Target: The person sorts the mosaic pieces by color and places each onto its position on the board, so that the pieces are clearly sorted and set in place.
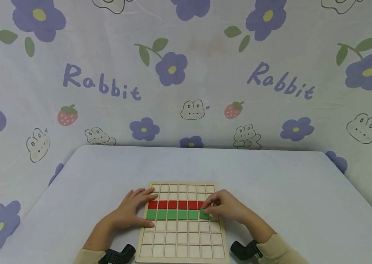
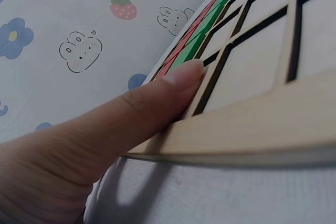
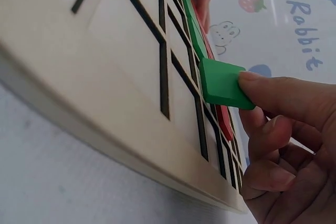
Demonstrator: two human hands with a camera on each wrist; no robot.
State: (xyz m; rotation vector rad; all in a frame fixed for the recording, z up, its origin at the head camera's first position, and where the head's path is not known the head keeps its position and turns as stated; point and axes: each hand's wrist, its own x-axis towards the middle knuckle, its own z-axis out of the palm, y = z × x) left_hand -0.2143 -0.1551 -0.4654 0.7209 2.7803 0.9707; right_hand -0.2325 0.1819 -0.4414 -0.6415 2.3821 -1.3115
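Note:
A wooden grid board [image 1: 182, 238] lies on the table, divided into small square cells. Several red tiles [image 1: 172, 205] fill one row, and just below them runs a row of green tiles [image 1: 172, 215]. At the row's right part, my right hand [image 1: 228, 206] pinches a green square tile [image 3: 226, 83] between thumb and fingers. That tile is tilted above the grid in the right wrist view. My left hand [image 1: 127, 209] rests on the board's left edge, fingers spread, its thumb [image 2: 184, 77] lying over the frame beside the green row.
The white table [image 1: 271, 190] extends around the board on both sides and behind it. A cloth [image 1: 205, 80] printed with flowers, rabbits and strawberries hangs behind. Black devices [image 1: 118, 255] sit at both wrists near the board's front corners.

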